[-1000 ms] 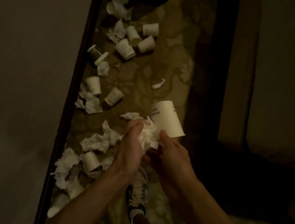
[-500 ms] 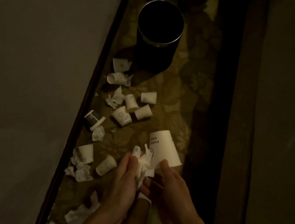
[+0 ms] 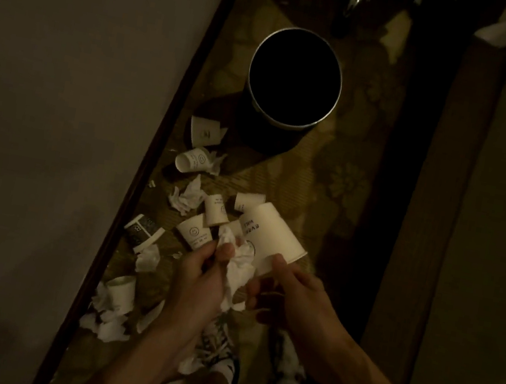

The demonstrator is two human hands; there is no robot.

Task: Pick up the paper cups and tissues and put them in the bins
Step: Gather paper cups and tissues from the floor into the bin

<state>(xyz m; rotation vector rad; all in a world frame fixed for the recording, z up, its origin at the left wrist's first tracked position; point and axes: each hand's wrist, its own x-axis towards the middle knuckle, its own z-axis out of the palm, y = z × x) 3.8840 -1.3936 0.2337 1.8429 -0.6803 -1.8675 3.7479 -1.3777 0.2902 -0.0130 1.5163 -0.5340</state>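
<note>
My right hand (image 3: 290, 302) pinches the rim of a white paper cup (image 3: 270, 238), which points bottom-up toward the bin. My left hand (image 3: 200, 280) grips a crumpled white tissue (image 3: 238, 270) right beside the cup. A round black bin (image 3: 333, 104) with a metal rim stands open on the carpet ahead of both hands. Several more paper cups, one of them (image 3: 204, 131), lie tipped between the bin and my hands. Crumpled tissues, such as one (image 3: 185, 197), are scattered among them. One dark-printed cup (image 3: 141, 228) lies by the baseboard.
A pale wall with a dark baseboard (image 3: 147, 174) borders the narrow patterned carpet (image 3: 340, 179) on the left. Dark wooden furniture (image 3: 413, 185) runs along the right. My shoes (image 3: 218, 350) stand on the carpet below my hands, with more tissues (image 3: 106, 321) at the lower left.
The view has moved forward along the carpet, so the bin is now closer and more central. Both hands keep the cup and tissue and have shifted toward the bin.
</note>
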